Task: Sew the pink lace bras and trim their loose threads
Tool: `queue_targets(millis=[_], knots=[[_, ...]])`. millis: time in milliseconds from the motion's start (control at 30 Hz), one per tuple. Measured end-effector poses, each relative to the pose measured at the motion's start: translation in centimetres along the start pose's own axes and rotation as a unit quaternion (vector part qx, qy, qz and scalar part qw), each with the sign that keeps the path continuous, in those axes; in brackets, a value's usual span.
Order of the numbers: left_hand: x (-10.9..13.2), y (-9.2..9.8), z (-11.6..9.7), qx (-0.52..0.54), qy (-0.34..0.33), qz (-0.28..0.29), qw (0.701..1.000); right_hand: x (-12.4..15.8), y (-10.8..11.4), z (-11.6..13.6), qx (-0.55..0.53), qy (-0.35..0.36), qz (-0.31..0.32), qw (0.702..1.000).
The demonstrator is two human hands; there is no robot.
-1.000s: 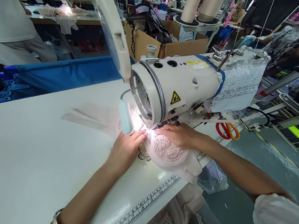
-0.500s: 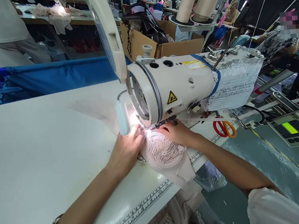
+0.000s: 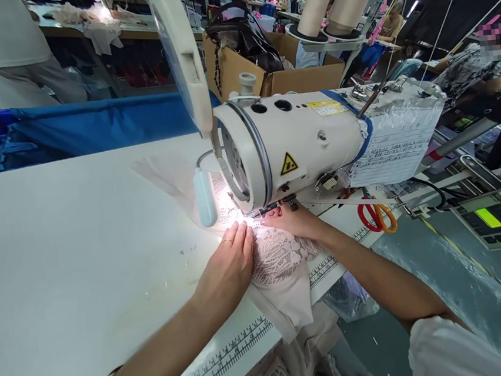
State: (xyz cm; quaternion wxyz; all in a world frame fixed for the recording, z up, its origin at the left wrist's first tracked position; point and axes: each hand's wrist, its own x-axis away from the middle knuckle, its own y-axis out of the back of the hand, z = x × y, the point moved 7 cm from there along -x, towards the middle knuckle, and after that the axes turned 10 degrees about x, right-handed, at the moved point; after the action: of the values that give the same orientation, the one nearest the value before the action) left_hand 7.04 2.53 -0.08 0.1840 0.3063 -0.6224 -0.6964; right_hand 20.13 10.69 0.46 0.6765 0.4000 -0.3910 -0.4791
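Observation:
A pale pink lace bra (image 3: 278, 253) lies under the head of a white sewing machine (image 3: 299, 142), its lace lit brightly near the needle. My left hand (image 3: 229, 267) rests flat on the bra's left side, fingers stretched together toward the needle, a ring on one finger. On the other side my right hand (image 3: 295, 220) grips the edge of the bra beside the presser foot, its fingers partly hidden by the machine. Sheer pink fabric (image 3: 164, 172) spreads on the table behind the needle, and a band of the bra hangs toward the front edge.
Red and orange-handled scissors (image 3: 377, 216) lie right of my right forearm. A ruler strip (image 3: 231, 355) runs along the front edge of the white table (image 3: 61, 242). More pink pieces (image 3: 289, 367) hang below it. Behind stand a cardboard box (image 3: 306, 80) and a blue cloth bin (image 3: 107, 125).
My left hand has gone from curled fingers close to the needle to lying flat, slightly nearer me. The bra has turned and its cup looks flatter; the sheer fabric behind has shifted right.

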Motion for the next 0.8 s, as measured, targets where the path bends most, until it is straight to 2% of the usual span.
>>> queue_targets(millis=[133,267,333,467,633,800], knots=[[0.0,0.1,0.0,0.016,0.002,0.006,1.0,-0.2,-0.2,-0.7,-0.071,0.02,-0.005,0.997],[0.2,0.3,0.3,0.042,0.018,-0.014,0.999,0.6,-0.1,-0.9,0.073,0.059,-0.038,0.995],[0.2,0.4,0.3,0.041,0.018,-0.032,0.998,1.2,-0.2,-0.3,0.141,0.12,-0.041,0.982],[0.2,0.5,0.3,0.01,0.014,-0.033,0.999,2.2,-0.3,0.9,0.192,0.218,-0.028,0.957],[0.4,0.6,0.6,0.011,-0.01,-0.047,0.999,2.6,-0.3,1.7,0.234,0.25,-0.042,0.939],[0.8,0.7,2.4,0.106,-0.004,-0.096,0.99,2.7,-0.3,2.1,0.248,0.256,-0.057,0.933]])
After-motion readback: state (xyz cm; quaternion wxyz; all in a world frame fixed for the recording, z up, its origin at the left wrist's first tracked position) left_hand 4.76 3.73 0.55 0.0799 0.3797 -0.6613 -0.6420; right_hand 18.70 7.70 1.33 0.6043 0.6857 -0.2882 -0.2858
